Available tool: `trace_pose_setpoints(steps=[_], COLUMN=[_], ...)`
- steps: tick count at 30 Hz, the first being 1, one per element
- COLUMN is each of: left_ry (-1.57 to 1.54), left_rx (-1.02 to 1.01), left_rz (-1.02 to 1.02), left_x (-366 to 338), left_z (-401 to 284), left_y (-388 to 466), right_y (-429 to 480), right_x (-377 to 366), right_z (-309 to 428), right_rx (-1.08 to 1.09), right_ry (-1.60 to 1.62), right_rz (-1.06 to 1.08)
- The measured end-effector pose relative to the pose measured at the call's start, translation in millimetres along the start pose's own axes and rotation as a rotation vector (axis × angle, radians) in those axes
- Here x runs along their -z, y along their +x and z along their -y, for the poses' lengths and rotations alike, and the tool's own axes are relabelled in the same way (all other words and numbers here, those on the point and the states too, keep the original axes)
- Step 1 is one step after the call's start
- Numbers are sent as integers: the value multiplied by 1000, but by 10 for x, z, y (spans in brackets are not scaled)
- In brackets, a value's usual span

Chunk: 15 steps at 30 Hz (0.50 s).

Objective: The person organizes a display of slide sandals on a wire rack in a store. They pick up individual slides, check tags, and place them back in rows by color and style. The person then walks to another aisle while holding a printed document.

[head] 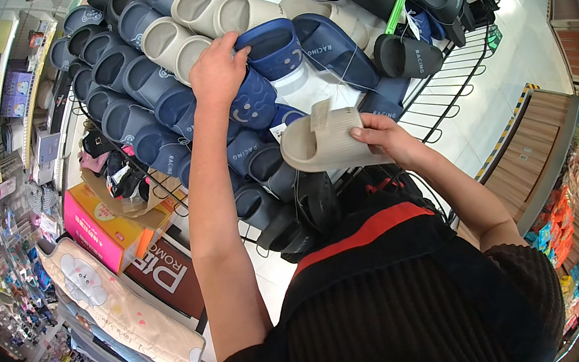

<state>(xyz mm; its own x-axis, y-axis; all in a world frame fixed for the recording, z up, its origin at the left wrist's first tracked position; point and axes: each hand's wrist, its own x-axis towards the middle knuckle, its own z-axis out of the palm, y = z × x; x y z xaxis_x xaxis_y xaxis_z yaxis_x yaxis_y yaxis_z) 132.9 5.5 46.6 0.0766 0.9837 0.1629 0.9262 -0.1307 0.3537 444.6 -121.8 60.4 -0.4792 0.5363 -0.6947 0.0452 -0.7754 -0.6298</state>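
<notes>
My right hand [386, 139] grips a beige ribbed slide sandal [336, 141] by its strap end and holds it above the near side of a wire display rack [451, 69]. My left hand [219, 74] reaches farther in, thumb and fingers at the left rim of a blue slide [271, 47] with a smiling face on it. Just below that one is a second smiling blue slide [254, 100]. Several beige slides [196, 8] stand beside and beyond my left hand, partly covered by it. A dark blue slide [334, 47] lies to the right.
Rows of grey-blue slides [112, 67] fill the rack's left side. Black slides [413, 55] hang by ties at the right. A pink and yellow carton [101, 224] and a beige printed mat [125, 315] stand at left. A wood-topped platform [530, 136] is at right.
</notes>
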Motion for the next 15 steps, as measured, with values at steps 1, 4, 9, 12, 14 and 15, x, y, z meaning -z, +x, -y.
trace_pose_setpoints(steps=[1,4,9,12,14,15], left_ry=[16,120,301,289,299,311], left_rx=[1,14,32,-58,-78,-62], left_rz=[-9,-28,-156,-276,-282,-245], left_x=[3,-9,-122,-165,-148,-132], left_z=[-5,-35,-141,-167,-173,-186], left_y=[3,25,-13,-33,-54,-68], right_y=[38,84,247,387,450,511], right_x=[-16,-9,94,289,432,513], right_z=[-33,-117,-247,-279,-307,-304], right_rx=[-31,-78,-5,56,129,246], right_ry=[-14,12,-452,-1042,-1214,-1193], right_rz=[-1,-35,-193,-190,-215,-296])
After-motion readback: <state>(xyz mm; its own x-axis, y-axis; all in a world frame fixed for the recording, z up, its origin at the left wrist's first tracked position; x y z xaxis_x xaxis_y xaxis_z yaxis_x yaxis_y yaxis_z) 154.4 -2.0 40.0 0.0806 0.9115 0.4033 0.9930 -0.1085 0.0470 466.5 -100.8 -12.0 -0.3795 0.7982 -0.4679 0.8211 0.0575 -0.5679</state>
